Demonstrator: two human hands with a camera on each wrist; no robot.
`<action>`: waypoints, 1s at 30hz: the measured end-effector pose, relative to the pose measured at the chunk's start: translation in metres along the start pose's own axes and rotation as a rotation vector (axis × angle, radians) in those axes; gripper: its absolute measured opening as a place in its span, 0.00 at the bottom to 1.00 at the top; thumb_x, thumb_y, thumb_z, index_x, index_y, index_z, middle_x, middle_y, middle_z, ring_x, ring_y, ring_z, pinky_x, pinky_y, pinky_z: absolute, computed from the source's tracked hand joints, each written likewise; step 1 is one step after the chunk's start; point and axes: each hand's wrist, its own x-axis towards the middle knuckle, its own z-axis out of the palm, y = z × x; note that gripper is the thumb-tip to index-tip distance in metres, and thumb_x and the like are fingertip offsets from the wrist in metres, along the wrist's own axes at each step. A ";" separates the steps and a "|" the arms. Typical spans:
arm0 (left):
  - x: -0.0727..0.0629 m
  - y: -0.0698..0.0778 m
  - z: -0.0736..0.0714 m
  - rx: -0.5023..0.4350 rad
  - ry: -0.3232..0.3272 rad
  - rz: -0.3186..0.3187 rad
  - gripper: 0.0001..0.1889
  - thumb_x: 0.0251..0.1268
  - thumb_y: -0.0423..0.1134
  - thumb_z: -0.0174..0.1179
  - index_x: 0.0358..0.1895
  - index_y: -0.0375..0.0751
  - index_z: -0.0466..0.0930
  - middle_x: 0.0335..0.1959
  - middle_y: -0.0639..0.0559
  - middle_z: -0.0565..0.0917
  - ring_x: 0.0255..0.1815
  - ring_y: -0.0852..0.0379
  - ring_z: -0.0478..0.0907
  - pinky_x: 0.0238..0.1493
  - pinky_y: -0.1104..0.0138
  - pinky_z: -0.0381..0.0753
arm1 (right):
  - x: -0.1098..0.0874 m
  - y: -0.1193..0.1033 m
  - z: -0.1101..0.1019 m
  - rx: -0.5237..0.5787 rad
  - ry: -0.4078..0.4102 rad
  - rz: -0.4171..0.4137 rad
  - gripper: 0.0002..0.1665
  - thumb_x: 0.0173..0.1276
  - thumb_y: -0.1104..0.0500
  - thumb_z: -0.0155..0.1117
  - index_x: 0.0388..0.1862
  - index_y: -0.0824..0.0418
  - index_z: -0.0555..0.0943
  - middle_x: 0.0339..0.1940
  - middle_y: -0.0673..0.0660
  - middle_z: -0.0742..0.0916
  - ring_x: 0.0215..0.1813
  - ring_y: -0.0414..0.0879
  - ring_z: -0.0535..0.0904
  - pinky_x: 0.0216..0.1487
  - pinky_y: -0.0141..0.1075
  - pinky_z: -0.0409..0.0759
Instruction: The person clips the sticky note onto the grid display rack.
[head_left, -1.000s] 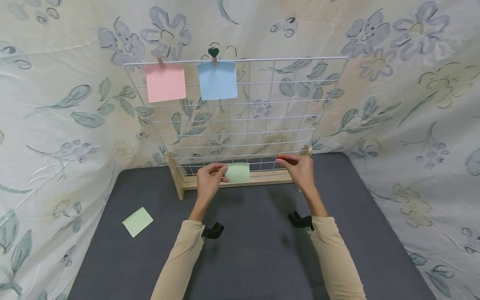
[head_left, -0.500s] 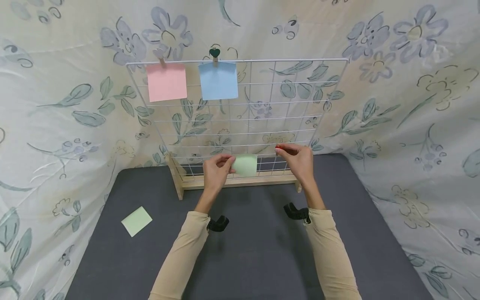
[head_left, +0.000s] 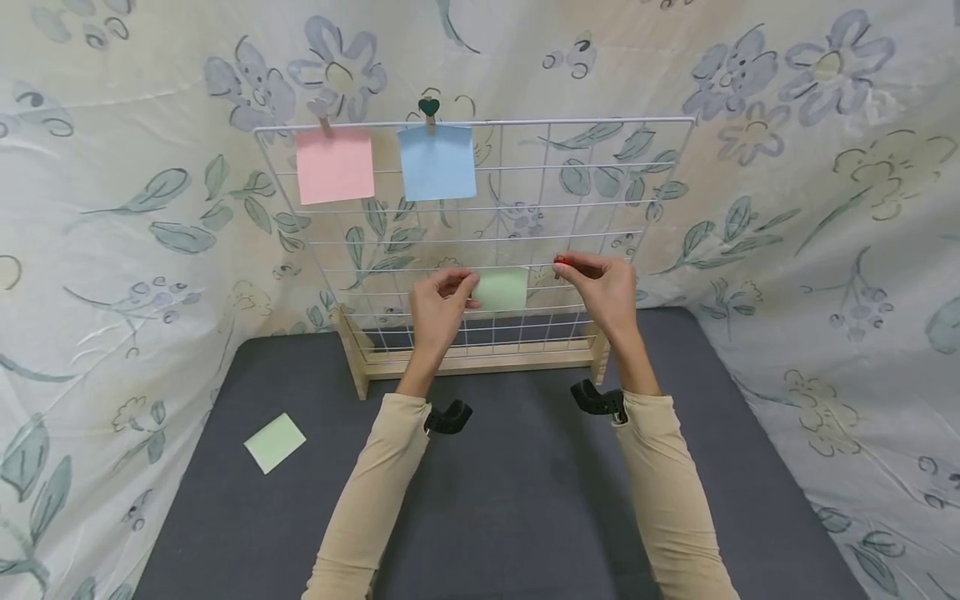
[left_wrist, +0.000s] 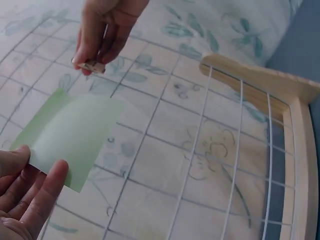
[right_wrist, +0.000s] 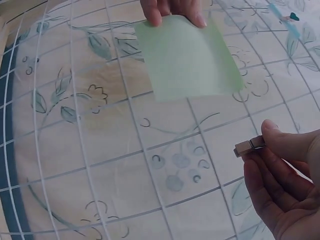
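Observation:
My left hand [head_left: 438, 310] pinches a light green paper note [head_left: 501, 289] by its left edge, in front of the white wire grid [head_left: 495, 240]. In the left wrist view the green note [left_wrist: 70, 137] bows slightly between thumb and fingers. To its right, my right hand [head_left: 606, 292] pinches a small wooden clothespin [right_wrist: 248, 146] between thumb and fingertips. A red decoration [head_left: 561, 261] on that clothespin shows in the head view. On the grid's top bar hang a pink note [head_left: 335, 165] and a blue note [head_left: 437, 162], the blue one under a clothespin with a dark green heart [head_left: 429, 107].
The grid stands in a wooden base [head_left: 480, 364] at the back of the dark grey table [head_left: 510, 500]. Another green note [head_left: 275, 442] lies at the table's left. A floral cloth [head_left: 840, 250] hangs behind and at both sides.
Both hands have risen along the grid. The green note has gone up and right with my left hand, from near the wooden base to the grid's lower middle; the clothespin has risen too.

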 end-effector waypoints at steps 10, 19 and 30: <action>0.016 0.030 0.014 -0.019 0.004 0.073 0.09 0.65 0.26 0.62 0.42 0.20 0.82 0.38 0.29 0.83 0.35 0.36 0.83 0.32 0.53 0.88 | 0.014 -0.018 -0.007 0.020 0.037 -0.068 0.13 0.63 0.67 0.70 0.45 0.73 0.85 0.41 0.71 0.87 0.33 0.28 0.82 0.41 0.21 0.81; 0.033 0.041 0.021 -0.022 -0.009 0.182 0.08 0.63 0.29 0.65 0.41 0.24 0.84 0.36 0.35 0.85 0.32 0.44 0.85 0.28 0.65 0.88 | 0.020 -0.032 -0.013 0.011 0.057 -0.074 0.15 0.62 0.61 0.73 0.46 0.67 0.87 0.42 0.64 0.89 0.35 0.30 0.83 0.42 0.23 0.82; 0.043 0.072 0.026 -0.001 -0.031 0.257 0.07 0.65 0.30 0.64 0.39 0.26 0.85 0.33 0.37 0.86 0.28 0.49 0.84 0.29 0.66 0.88 | 0.040 -0.055 -0.028 0.003 0.134 -0.163 0.13 0.62 0.62 0.72 0.43 0.68 0.87 0.39 0.64 0.89 0.35 0.31 0.83 0.44 0.24 0.83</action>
